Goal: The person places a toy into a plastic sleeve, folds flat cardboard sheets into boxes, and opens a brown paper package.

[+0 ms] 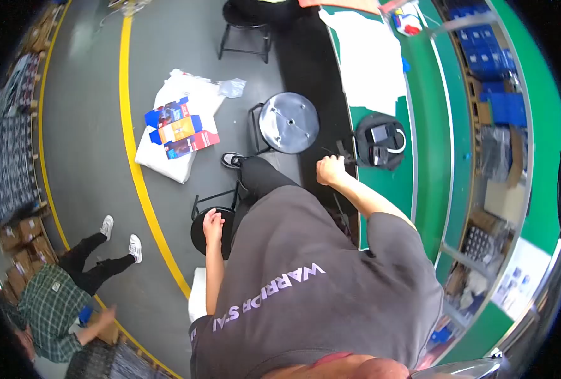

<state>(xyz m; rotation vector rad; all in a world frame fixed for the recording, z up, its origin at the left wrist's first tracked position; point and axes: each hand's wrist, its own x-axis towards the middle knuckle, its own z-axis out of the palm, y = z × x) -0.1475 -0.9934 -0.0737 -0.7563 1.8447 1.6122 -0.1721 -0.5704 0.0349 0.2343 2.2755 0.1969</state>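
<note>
My left hand [213, 225] hangs beside my body above a round black stool [225, 240], its fingers loosely bent and apart, with nothing visible in it. Close to the edge of the green workbench, my right hand [330, 170] is closed; what it holds, if anything, is hidden. Just beyond its fingers is a small dark metal fitting [345, 153]. On the bench to the right of that hand lies a dark grey bag [370, 129] with black devices and a white loop on top. A steel-topped round stool [289, 123] stands in front of me.
White packages [167, 165] with a flattened printed box [178, 129] lie on the floor. Another black stool [246, 16] stands farther ahead. White sheets [369, 60] cover part of the bench; shelves [498, 164] line the right. At lower left a person [56, 303] holds a cardboard box.
</note>
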